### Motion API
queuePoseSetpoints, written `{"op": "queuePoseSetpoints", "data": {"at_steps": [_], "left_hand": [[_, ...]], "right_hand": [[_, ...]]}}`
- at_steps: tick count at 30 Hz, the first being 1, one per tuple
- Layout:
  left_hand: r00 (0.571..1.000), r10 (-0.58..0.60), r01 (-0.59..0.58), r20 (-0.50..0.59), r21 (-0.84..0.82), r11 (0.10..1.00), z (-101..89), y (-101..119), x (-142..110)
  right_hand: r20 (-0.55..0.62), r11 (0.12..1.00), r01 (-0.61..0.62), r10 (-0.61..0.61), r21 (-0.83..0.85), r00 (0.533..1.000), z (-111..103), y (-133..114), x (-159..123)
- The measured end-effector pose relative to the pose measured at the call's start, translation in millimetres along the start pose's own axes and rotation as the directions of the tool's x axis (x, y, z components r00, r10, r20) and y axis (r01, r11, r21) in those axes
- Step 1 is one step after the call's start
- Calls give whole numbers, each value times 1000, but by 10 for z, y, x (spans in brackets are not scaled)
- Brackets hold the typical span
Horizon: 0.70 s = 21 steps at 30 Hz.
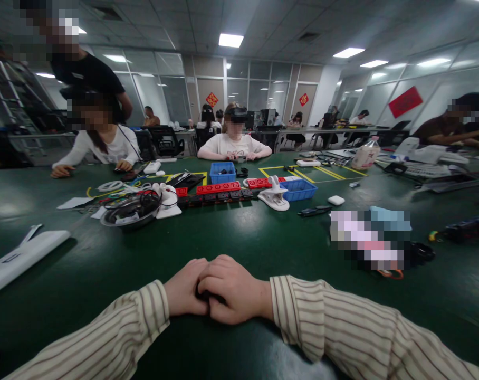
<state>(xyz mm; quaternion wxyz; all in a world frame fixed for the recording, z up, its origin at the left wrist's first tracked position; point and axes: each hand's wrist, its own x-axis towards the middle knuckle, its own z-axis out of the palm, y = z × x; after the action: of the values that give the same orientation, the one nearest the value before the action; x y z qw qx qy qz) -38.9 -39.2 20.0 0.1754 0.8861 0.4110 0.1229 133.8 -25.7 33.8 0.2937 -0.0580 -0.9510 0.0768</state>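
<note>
My two hands rest clasped together on the dark green table (pixel 263 237), close to its near edge. My right hand (pixel 233 290) lies over my left hand (pixel 184 290), its fingers curled round it. Both fists are closed and I see no object in either. Striped sleeves cover both forearms. The nearest things lie well beyond my hands: a white device (pixel 20 258) at the left and a blurred packet (pixel 368 240) at the right.
Mid-table stand rows of red and black blocks (pixel 218 188), two blue baskets (pixel 222 172) (pixel 300 189), a white clamp-like tool (pixel 274 196), a dark bowl with cables (pixel 131 211) and a small white case (pixel 336 200). Several people sit around the table.
</note>
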Motion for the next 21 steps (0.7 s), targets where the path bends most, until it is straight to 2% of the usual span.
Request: {"op": "queuePoseSetpoints", "data": {"at_steps": [4,7,9,11,14,16,18,21], "left_hand": [[999,44,-44,-15,31,999,19,-25,6],[997,76,-75,-15,29,997,21,-23,2],[996,82,-82,-33,2,997,4,-2,-7],[998,40,-43,-58,-41,998,-26,31,-21],[997,-27,21,-71,-83,996,-68,78,-36],[996,-51,45,-71,-82,996,-69,85,-37],[994,-83,79,-65,-61,995,-44,68,-31],[994,-94,93,-54,-23,995,9,24,-18]], "right_hand": [[24,992,113,-114,48,993,7,2,-8],[-28,992,111,-110,58,994,-6,-5,-4],[-68,997,67,-64,40,996,-22,-9,1],[-98,1000,-29,29,-1,995,-33,-8,2],[-130,976,-201,189,-85,973,-23,3,-2],[-139,952,-269,249,-148,958,-5,9,-3],[-122,936,-283,263,-210,957,10,8,-1],[-56,935,-241,235,-260,970,13,-6,4]]}}
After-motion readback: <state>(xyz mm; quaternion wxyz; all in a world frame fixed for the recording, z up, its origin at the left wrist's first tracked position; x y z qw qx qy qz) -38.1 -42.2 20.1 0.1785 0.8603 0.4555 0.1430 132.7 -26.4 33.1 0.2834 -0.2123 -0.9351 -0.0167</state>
